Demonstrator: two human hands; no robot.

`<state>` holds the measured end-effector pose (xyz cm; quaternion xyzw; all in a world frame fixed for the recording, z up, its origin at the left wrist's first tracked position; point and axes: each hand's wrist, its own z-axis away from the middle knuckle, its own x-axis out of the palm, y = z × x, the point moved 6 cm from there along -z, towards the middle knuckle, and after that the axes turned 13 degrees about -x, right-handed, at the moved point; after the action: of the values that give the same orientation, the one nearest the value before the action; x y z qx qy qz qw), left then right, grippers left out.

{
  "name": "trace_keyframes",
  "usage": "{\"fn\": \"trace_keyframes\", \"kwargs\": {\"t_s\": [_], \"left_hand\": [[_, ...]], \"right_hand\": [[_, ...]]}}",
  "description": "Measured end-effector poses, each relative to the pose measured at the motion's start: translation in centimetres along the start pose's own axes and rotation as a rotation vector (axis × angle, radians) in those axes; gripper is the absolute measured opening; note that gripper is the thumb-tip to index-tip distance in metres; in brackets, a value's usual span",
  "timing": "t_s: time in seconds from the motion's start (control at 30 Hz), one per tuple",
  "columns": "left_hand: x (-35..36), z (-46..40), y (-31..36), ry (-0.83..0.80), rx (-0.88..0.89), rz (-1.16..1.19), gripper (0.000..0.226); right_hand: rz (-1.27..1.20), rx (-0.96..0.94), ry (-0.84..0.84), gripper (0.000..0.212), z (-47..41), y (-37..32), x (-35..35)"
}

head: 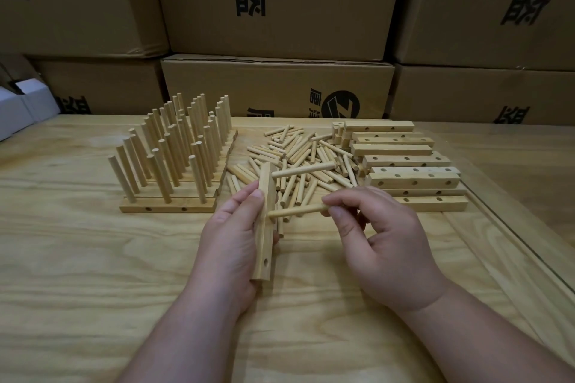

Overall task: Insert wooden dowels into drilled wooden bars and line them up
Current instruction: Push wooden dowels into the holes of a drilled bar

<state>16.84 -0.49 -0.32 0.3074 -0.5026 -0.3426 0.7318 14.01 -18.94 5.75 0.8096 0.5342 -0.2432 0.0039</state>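
Note:
My left hand [231, 242] grips a drilled wooden bar [265, 224] held on end, its holes facing right. One dowel [303, 171] sticks out sideways from the bar's upper hole. My right hand [382, 242] pinches a second dowel [295, 211] between thumb and fingertips, its left tip at the bar's middle hole. A loose pile of dowels [298, 155] lies behind my hands. Several bars with upright dowels [174, 149] stand lined up on the left. Bare drilled bars [404, 165] are stacked on the right.
The wooden table [93, 258] has a raised seam [513, 236] running diagonally at the right. Stacked cardboard boxes [277, 84] form a wall along the back edge. A white box [18, 109] sits at the far left.

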Motion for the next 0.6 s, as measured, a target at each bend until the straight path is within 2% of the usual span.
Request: {"fn": "trace_keyframes", "kwargs": {"t_s": [0.6], "left_hand": [[-0.27, -0.18, 0.08, 0.014, 0.0, -0.043, 0.017]], "right_hand": [[0.015, 0.054, -0.037, 0.016, -0.06, 0.12, 0.18]]}}
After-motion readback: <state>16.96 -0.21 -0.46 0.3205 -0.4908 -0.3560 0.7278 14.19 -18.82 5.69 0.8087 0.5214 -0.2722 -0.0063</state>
